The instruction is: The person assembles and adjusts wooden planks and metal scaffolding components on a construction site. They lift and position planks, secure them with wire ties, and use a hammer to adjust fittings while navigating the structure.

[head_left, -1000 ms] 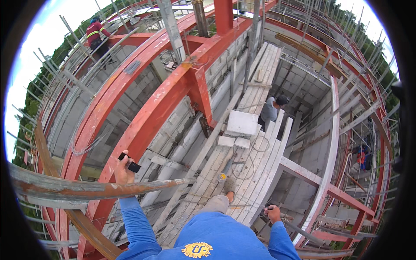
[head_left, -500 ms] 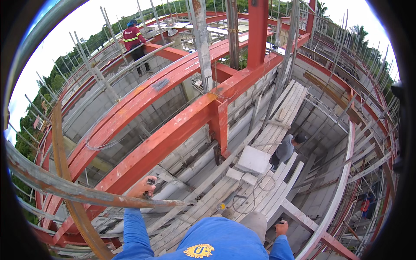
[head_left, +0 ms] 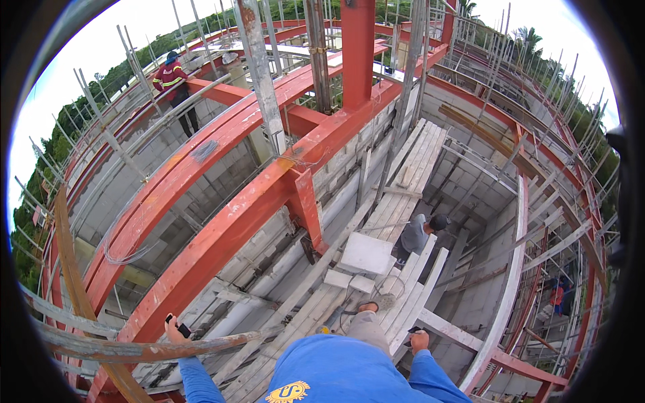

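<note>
My left hand [head_left: 176,332] is curled, with a small black device against its fingers. It lies beyond a rusty grey pipe [head_left: 148,352] that crosses in front of my wrist, beside a long red steel beam [head_left: 222,250]. My right hand [head_left: 420,341] is closed, with another small black device [head_left: 413,330] at its thumb, above the plank edge and a pale crossbeam [head_left: 453,329]. What each palm holds cannot be made out. My leg in beige trousers [head_left: 371,328] stretches forward over the wooden planks [head_left: 290,330], between the hands.
White blocks [head_left: 367,253] lie on the planks ahead, near a cable and a partly hidden power tool [head_left: 327,329]. A person in grey [head_left: 411,236] is low beside them. Another person in a red jacket [head_left: 170,77] stands far left. Upright props [head_left: 261,80] and deep drops surround the planks.
The surroundings have shifted left and partly downward in view. My leg now reaches forward with a foot showing on the planks. My left hand appears lower and further left.
</note>
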A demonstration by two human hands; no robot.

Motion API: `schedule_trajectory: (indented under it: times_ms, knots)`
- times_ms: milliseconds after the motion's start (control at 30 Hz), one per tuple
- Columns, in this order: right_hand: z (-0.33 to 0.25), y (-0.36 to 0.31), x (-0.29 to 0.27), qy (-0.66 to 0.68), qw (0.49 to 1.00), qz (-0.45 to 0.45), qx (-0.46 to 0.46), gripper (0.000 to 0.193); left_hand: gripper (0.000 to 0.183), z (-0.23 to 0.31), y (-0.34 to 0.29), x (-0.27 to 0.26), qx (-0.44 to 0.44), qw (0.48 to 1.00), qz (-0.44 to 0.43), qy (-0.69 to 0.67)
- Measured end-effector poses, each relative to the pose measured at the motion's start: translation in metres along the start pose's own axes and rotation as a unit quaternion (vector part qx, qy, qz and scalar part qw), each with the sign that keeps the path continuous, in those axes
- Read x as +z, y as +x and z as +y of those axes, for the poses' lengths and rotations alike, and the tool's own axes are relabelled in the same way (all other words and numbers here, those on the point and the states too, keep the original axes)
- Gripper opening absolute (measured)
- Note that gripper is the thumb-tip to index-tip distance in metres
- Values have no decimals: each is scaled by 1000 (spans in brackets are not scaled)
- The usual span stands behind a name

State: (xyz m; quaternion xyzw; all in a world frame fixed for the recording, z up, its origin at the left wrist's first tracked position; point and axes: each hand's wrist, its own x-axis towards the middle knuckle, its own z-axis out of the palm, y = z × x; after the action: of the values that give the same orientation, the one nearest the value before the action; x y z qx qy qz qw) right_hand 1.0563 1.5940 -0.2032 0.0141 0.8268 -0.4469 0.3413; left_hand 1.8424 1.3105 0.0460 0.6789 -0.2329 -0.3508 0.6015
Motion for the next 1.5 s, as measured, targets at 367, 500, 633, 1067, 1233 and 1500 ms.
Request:
schedule_trajectory:
  times_ms: [367, 500, 633, 1067, 1233, 1500]
  knots:
    - [-171, 22, 69, 101, 967, -228, 50, 34, 7, -254, -115, 160, -513, 841, -128, 112]
    - [-245, 16, 99, -15, 949, -314, -14, 26, 26, -196, -161, 439, -328, 794, -445, 253]
    - [-281, 42, 111, -70, 942, -320, -72, 28, 48, -86, -209, 673, -158, 804, -529, 220]
    - [54, 154, -129, -283, 943, -60, -165, 15, 123, 272, -303, 1243, 381, 813, -419, 136]
    - [24, 132, -118, -185, 983, -3, 3, 14, 132, 327, -317, 1317, 368, 819, -393, 198]
    - [-26, 206, -80, 46, 995, 13, 84, 17, 58, 322, -340, 1352, 390, 827, -387, 119]
